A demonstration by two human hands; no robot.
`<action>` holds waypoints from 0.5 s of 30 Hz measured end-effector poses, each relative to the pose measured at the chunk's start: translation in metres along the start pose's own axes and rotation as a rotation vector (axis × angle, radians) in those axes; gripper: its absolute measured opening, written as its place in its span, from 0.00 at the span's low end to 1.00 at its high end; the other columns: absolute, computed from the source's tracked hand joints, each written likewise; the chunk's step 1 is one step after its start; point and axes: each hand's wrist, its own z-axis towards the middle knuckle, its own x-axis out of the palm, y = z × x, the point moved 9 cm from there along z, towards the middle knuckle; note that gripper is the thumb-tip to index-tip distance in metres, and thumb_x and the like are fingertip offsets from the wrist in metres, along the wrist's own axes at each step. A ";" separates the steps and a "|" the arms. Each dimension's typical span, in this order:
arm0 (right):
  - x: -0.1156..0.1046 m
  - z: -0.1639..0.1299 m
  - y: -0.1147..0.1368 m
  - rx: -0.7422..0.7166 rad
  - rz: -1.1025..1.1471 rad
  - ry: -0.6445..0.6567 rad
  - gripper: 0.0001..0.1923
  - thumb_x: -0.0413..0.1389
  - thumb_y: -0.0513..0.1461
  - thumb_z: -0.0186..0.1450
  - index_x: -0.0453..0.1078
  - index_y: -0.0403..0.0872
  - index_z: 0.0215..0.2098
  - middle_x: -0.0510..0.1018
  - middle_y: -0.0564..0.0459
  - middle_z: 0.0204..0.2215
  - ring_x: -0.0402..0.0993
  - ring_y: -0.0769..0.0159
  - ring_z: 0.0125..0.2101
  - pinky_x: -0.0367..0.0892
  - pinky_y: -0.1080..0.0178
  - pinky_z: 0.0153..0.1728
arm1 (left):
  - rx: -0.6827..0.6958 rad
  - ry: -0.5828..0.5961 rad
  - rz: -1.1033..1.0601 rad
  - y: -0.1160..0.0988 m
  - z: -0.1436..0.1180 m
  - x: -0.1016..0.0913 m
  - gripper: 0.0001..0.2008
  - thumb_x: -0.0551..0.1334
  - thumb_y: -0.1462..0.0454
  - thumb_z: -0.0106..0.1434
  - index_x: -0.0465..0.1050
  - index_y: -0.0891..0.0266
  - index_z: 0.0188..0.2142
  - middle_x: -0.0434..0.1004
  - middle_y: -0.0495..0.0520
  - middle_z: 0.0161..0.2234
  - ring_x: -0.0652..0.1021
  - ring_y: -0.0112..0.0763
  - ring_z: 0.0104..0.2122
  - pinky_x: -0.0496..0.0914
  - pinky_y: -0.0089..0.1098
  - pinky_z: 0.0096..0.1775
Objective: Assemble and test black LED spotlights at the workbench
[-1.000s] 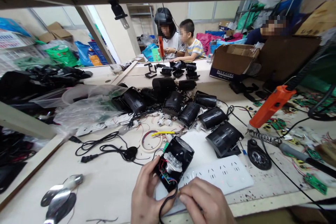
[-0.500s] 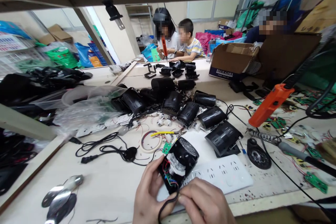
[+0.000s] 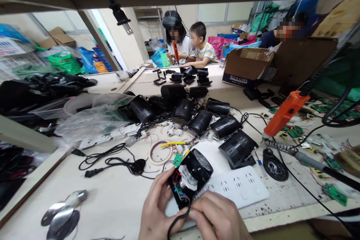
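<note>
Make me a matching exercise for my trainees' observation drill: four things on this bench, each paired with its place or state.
Things:
1. black round lamp housing with exposed wiring
2. white flat power strip
3. orange electric screwdriver
4. shiny silver metal reflectors

Places or states:
A. hanging tilted over the bench's right side
B. held between the left hand and right hand
C. lying at the near left corner
D. flat on the bench, just right of the hands

Pairs: 1-B, 2-D, 3-A, 4-C
</note>
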 end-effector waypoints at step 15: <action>-0.002 -0.018 -0.023 0.093 0.005 -0.051 0.11 0.47 0.35 0.71 0.70 0.47 0.35 0.73 0.53 0.25 0.69 0.67 0.26 0.63 0.66 0.27 | 0.148 -0.127 0.279 -0.022 0.010 0.003 0.31 0.72 0.59 0.53 0.68 0.54 0.55 0.72 0.56 0.50 0.76 0.40 0.50 0.76 0.38 0.49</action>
